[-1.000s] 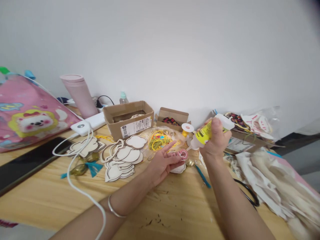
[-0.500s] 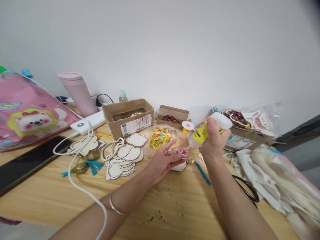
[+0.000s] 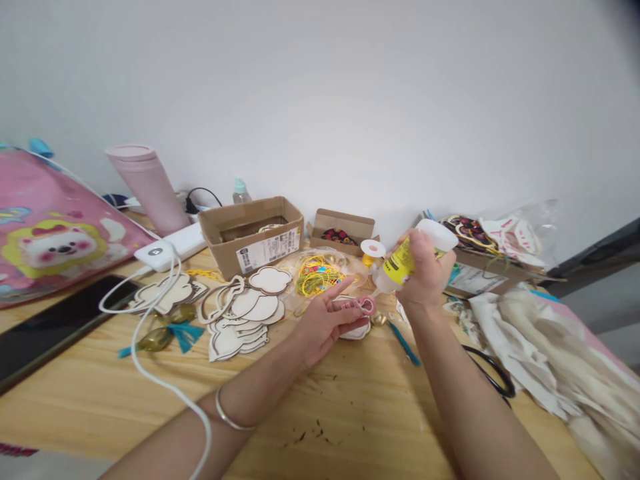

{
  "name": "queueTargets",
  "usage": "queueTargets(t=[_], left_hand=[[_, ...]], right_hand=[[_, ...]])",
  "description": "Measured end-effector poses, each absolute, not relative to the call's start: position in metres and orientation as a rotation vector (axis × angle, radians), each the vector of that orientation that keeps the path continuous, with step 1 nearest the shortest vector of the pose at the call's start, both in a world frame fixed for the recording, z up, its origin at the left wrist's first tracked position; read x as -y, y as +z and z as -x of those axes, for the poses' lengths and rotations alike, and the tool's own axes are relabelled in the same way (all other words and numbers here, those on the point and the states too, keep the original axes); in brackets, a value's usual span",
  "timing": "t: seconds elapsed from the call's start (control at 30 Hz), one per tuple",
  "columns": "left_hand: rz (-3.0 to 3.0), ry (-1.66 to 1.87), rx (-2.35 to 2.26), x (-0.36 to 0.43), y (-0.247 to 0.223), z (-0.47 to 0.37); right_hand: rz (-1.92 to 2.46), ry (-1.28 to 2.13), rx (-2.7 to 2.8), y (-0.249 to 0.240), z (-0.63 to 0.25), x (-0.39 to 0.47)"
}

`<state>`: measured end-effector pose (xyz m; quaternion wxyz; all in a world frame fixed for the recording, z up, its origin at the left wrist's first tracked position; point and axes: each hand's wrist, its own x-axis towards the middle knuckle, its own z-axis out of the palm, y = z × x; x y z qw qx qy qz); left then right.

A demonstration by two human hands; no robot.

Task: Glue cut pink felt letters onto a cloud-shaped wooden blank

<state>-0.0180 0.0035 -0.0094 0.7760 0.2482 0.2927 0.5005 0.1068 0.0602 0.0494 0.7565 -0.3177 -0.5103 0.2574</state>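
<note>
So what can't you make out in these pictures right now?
All in the head view:
- Wording on the bottle: too small, partly behind right hand.
- Tip's contact with pink piece: too small.
- Bottom of big box: hidden by its front wall.
- Left part of pink bag: cut off by picture edge.

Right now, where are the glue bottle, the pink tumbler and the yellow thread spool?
Glue bottle (image 3: 399,264): head view, on its yellow label.
Pink tumbler (image 3: 154,195): head view, mid-body.
Yellow thread spool (image 3: 373,249): head view, on its white top flange.
</note>
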Motion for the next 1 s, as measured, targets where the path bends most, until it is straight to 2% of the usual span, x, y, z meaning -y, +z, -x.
queueTargets(t=[1.0], left_hand=[[-0.449,1.113,-0.595,-0.008,-0.01,0.021]], right_hand=[[0.661,0.634,1.239,0.051,-0.099,-0.045]])
